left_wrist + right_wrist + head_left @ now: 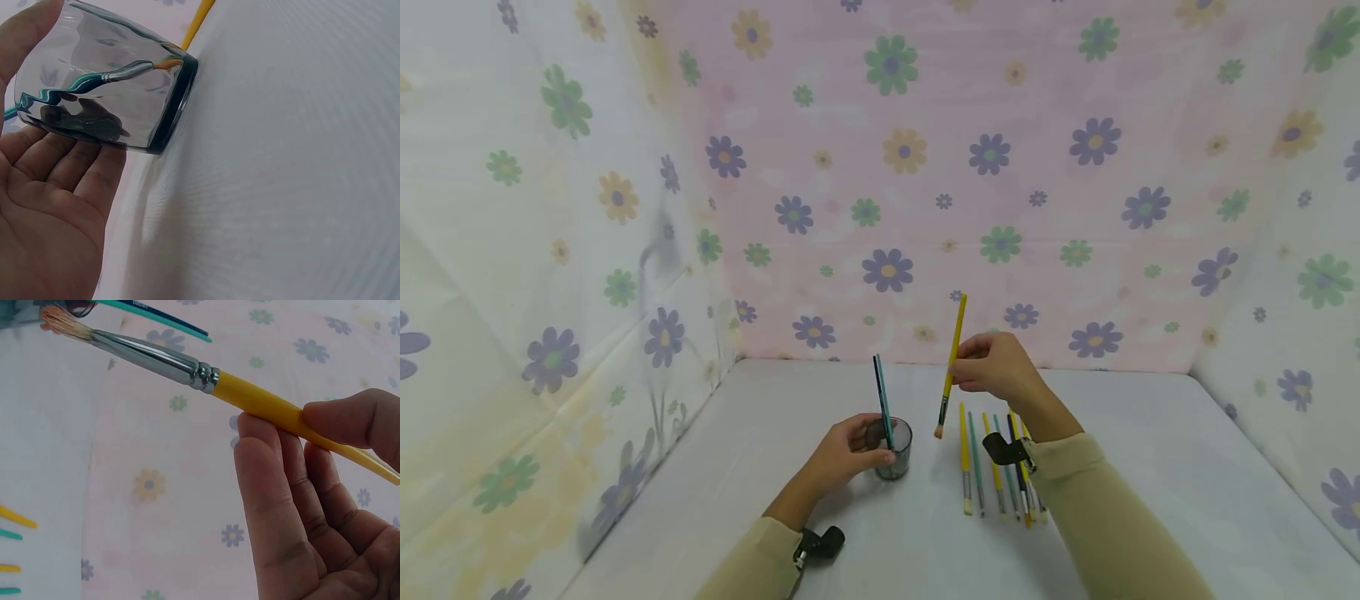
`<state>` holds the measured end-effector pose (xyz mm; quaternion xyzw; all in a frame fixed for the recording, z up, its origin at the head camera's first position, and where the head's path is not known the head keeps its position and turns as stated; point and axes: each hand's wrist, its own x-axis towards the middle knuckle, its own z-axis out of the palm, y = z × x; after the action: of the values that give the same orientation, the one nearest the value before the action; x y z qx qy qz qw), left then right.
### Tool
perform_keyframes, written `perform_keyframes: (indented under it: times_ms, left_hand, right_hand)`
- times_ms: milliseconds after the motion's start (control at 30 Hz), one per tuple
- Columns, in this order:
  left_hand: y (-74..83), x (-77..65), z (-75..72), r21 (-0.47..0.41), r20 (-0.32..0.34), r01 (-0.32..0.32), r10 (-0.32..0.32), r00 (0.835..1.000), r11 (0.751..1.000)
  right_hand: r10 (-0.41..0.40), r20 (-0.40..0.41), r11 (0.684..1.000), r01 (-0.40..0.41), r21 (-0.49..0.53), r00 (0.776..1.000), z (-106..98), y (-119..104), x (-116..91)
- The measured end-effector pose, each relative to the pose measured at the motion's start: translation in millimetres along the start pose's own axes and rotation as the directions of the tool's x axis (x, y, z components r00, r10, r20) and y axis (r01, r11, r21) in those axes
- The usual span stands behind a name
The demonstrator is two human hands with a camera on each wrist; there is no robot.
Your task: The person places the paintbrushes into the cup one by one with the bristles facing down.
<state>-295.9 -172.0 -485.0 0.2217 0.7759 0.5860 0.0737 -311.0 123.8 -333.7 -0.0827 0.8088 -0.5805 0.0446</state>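
My left hand holds a clear drinking glass upright on the table, thumb on one side and fingers on the other. Inside the glass lean two slim paintbrushes, one dark and one teal, their handles sticking up past the rim. Up in the air to the right of the glass, my right hand pinches a yellow paintbrush by its handle. Its bristles point down, and a silver ferrule joins them to the yellow handle.
Several more paintbrushes with yellow, teal and dark handles lie side by side on the white table, bristles toward me, partly under my right forearm. Flowered cloth walls the table at the back and both sides.
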Motion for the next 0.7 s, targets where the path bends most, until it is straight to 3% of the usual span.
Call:
perform_keyframes:
  times_ms: [700]
  left_hand:
    - [1.4,1.1,-0.7,0.012,-0.008,0.062,-0.062,0.998,0.998]
  right_hand:
    - [-0.067,-0.029,0.997,0.068,0.040,0.997,40.9,-12.4,10.5]
